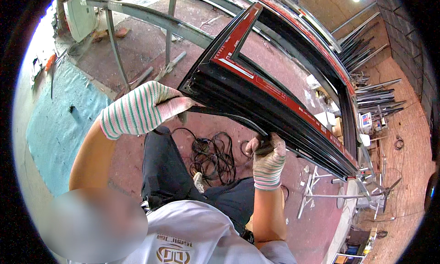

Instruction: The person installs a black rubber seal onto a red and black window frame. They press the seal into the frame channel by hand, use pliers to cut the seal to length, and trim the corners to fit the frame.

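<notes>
A large black window frame [279, 119] with red film along its face lies tilted in front of me, its near edge toward my body. My left hand [146, 109], in a white glove with green and pink stripes, is closed on a thin black sealing strip [215, 111] near the frame's left corner. The strip runs along the frame's near side to my right hand [267, 159]. That hand wears a matching glove and is closed round the strip, thumb and fingers just below the frame edge. My fingertips partly hide the strip at both ends.
Tangled black cable [213, 158] lies on the reddish floor below the frame. Metal rails on legs [151, 19] stand at the far left, near a light blue mat [59, 122]. Several dark metal profiles [378, 99] are stacked at the right. A white metal stand [316, 193] sits at the lower right.
</notes>
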Available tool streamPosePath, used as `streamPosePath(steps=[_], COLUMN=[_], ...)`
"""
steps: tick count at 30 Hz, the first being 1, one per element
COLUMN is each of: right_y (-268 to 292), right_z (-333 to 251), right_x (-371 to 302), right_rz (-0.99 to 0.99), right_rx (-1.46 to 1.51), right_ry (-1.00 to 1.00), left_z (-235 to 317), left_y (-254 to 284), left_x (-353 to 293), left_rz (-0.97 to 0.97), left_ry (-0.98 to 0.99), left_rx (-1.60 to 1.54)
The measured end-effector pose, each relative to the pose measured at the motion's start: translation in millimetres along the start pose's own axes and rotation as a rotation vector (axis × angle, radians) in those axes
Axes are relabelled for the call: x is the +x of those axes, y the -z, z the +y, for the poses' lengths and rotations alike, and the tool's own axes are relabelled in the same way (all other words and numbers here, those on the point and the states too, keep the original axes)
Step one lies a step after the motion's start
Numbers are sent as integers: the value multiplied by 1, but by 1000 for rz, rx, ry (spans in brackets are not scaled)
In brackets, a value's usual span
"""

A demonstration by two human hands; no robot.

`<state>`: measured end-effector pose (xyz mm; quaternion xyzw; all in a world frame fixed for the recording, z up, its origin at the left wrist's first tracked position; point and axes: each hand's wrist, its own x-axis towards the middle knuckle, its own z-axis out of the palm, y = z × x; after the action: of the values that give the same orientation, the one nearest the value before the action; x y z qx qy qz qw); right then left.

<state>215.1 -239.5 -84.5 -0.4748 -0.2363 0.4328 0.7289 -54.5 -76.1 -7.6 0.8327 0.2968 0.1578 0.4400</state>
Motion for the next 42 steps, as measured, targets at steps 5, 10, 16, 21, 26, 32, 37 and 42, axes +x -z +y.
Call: streamPosePath(steps=[5, 10, 16, 21, 26, 32, 37, 42], right_y=[-22, -18, -32, -24, -31, -42, -37, -41], right_z=[-5, 1, -2, 5, 4, 2, 14, 11], right_x=[-3, -1, 3, 6, 7, 6, 12, 12], right_rz=[16, 26, -66, -108, -124, -123, -166, -177], right_rx=[-6, -31, -28, -42, -99, -71, -35, -66], right_ry=[-17, -37, -49, -18, -29, -38, -62, -94], left_z=[2, 0, 2, -3, 3, 3, -2, -7], left_y=[2, 6, 5, 6, 7, 6, 3, 11], left_x=[1, 6, 8, 12, 11, 8, 8, -3], left_rz=[40, 28, 76, 117, 82, 87, 111, 66], left_ry=[-37, -115, -210, -214, -162, -207, -218, -169], left_rx=[56, 286, 278, 211, 244, 253, 249, 93])
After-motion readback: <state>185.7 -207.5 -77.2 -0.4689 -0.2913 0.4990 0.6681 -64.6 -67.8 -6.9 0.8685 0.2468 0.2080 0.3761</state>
